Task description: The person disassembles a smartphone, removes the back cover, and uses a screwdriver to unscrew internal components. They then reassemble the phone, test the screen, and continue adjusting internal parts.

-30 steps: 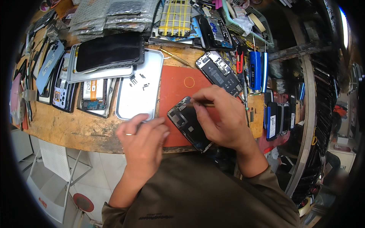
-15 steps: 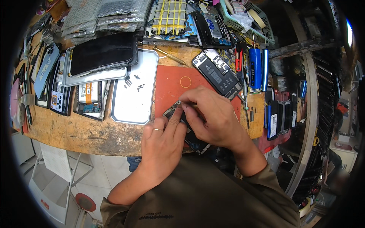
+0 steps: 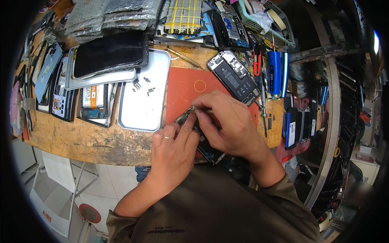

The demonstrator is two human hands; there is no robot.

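Note:
An opened phone [image 3: 207,151] with bare inner parts lies aslant on the red mat [image 3: 182,87], largely covered by both hands. My left hand [image 3: 173,149], with a ring on one finger, holds it down; its index finger presses near the upper end and other fingers curl. Just above that fingertip, my right hand [image 3: 231,125] is closed in a pinch. A thin piece shows between its fingers, too hidden to name. Farther up the mat lie a thin yellow ring [image 3: 195,86] and a second opened phone [image 3: 235,79] with its black battery exposed.
A pale metal tray [image 3: 139,117] with small dark pieces stands left of the mat. Black phone panels [image 3: 111,54] are stacked over its corner. A brass-coloured pen-like tool [image 3: 184,58] lies behind. Blue-handled tools [image 3: 274,73] and red-handled cutters [image 3: 257,62] stand at right.
My hands stay nearly in place over the phone. The right fingertips have shifted very slightly, and the whole view has tilted a little.

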